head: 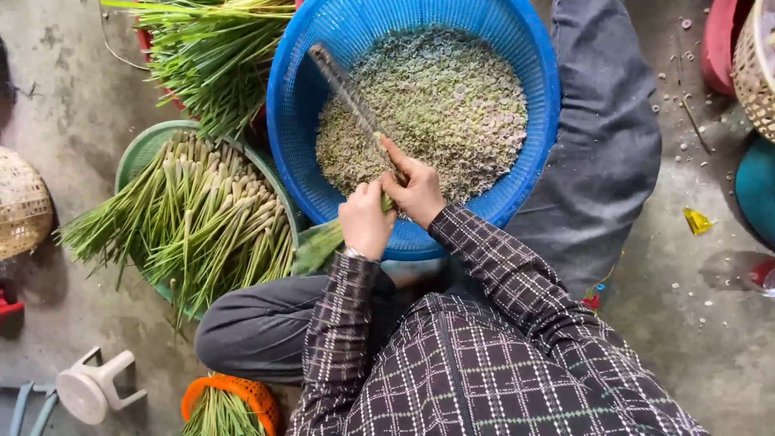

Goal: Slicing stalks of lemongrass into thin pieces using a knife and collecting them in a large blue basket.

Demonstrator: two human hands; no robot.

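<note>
A: Head view: right hand point(416, 187) grips a long knife point(349, 97) over the blue basket point(533, 153) of sliced bits.

B: Left hand point(365, 220), at its 8 o'clock, clamps a lemongrass stalk point(323, 244); green basin point(144, 147) of stalks at 9 o'clock.

upper centre: bright blue basket point(537, 153), pale grey-green slices point(436, 97) | left: green tub point(133, 153), stalks point(202, 218) cream shading to green | bottom: dark sleeves point(500, 270) with pale check pattern; orange basket point(242, 391) | lower left: off-white stool point(93, 387) | far left: tan woven basket point(20, 202) | right: yellow scrap point(697, 220) on grey floor point(686, 323)
</note>
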